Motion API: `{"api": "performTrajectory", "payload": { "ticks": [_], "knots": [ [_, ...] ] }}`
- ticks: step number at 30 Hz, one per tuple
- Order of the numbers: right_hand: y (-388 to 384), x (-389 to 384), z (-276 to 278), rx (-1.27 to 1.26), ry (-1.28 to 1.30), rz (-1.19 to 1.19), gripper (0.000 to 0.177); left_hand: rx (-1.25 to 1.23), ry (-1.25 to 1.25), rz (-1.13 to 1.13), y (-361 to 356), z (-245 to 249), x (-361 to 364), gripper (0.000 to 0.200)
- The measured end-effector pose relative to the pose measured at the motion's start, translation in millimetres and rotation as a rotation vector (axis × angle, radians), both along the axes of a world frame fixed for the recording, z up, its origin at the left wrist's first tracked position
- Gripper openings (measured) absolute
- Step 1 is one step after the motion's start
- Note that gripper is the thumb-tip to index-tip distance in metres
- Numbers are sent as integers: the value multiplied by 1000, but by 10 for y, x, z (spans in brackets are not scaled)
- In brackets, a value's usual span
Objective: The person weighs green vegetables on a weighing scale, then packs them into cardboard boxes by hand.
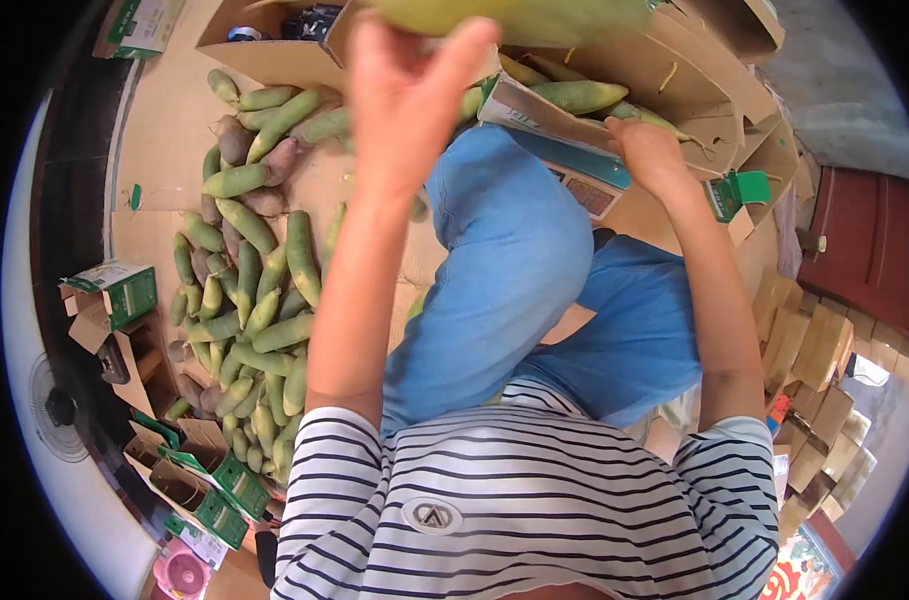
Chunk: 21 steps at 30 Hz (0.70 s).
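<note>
A large green radish [535, 18], blurred and cut off by the top edge, is held up in my left hand [410, 95], thumb and fingers around its near side. My right hand [647, 150] is closed on the near wall of an open cardboard box [545, 112]. Inside that box lie several green radishes [580, 96], one with a thin root trailing to the right. To the left, a big pile of green radishes [265, 335] spreads over the floor, with some purplish-red radishes [283, 160] among them.
Another open carton [275, 62] with dark items stands at the top left. Green-and-white boxes [125, 290] line the left side, near a fan [60, 405] and a pink basin [182, 572]. Stacked brown cartons [810, 345] are at the right, below a dark red panel [860, 255].
</note>
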State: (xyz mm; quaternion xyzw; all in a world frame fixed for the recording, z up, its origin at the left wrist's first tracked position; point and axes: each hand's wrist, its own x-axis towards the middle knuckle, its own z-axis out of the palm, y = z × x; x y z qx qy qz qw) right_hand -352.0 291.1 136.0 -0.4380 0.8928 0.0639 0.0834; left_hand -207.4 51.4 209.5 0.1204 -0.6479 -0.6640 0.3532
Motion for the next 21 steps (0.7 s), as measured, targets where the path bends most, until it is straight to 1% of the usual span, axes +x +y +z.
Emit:
{"api": "performTrajectory", "payload": {
  "ticks": [2, 4, 5, 7, 9, 10, 11, 12, 14, 16, 17, 18, 20, 21],
  "knots": [
    [-4, 7, 15, 30, -20, -11, 15, -182, -93, -60, 97, -320, -134, 54],
    [-23, 10, 60, 104, -36, -17, 16, -153, -211, -19, 95, -601, 42, 55],
    [-3, -1, 45, 76, -41, -17, 16, -137, -271, 2, 61, -772, 191, 56],
    [11, -18, 0, 23, -53, -2, 17, -212, -564, -7, -63, -1223, 660, 50],
    [139, -88, -97, -60, 8, 37, 18, -269, -849, -63, -207, -1971, 1323, 48],
    [161, -107, -199, -112, 21, 73, 19, -409, -1014, -104, -203, -2108, 1682, 49],
    [139, -96, -194, -63, -64, 4, 17, -559, -1119, -92, -210, -2370, 2110, 49],
    [86, -65, -98, -4, -148, -65, 17, -597, -1252, -111, -188, -2377, 2441, 45],
    [-51, 82, 119, 82, -47, 29, 17, -594, -1415, -45, -248, -2621, 3048, 42],
    [-77, 133, 126, 47, -50, 26, 17, -367, -1480, 123, -358, -2620, 3376, 41],
    [-77, 121, 128, 32, -46, 23, 17, -421, -1498, 268, -377, -2631, 3494, 42],
    [-46, 81, 102, 36, -50, 24, 21, -494, -1462, 364, -458, -2772, 3673, 43],
    [-18, 23, 33, 44, -57, 21, 29, -520, -1522, 501, -590, -2848, 3838, 45],
    [-53, 47, 72, 74, -74, -5, 31, -527, -1536, 572, -630, -2832, 3863, 46]
  ]
}}
